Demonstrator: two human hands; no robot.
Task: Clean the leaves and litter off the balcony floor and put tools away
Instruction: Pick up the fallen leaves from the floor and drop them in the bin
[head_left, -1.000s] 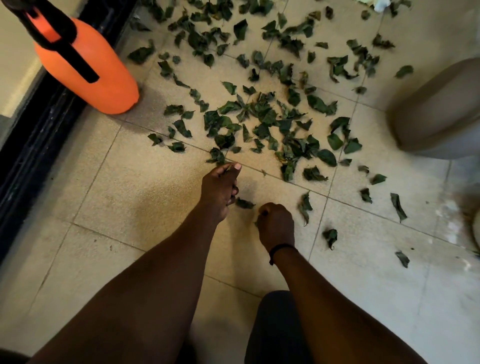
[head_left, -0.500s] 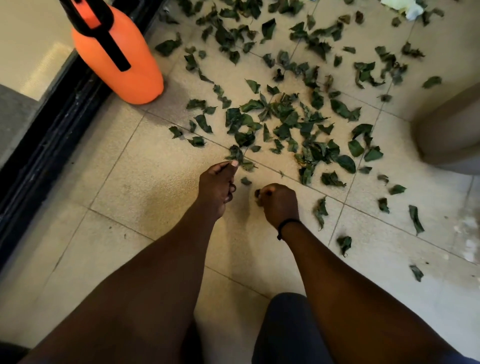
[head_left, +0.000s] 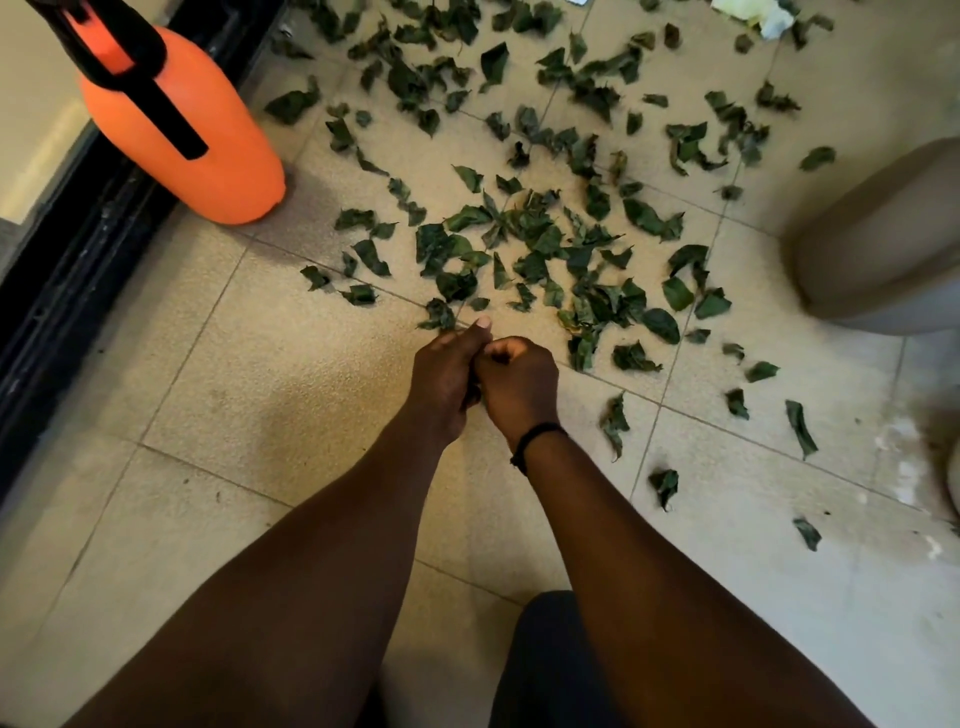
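Head view looks down on a beige speckled tiled floor where both bare forearms reach forward and the hands meet just short of a scatter of dark green torn leaves. Left hand is curled with its thumb stretched forward, and something dark, probably gathered leaf pieces, shows between its fingers, though shadow hides what exactly it holds. Right hand, with a black band round its wrist, is bunched into a fist touching the left hand; whether anything sits inside it cannot be told. Leaves lie thickest just beyond the hands and spread to the top edge and to the right, with a few loose ones near the right forearm. An orange plastic sprayer bottle with a black strap stands upright at upper left, beside a black door track. A rounded beige pot sits at the right edge, and pale crumpled litter lies among leaves at the top.
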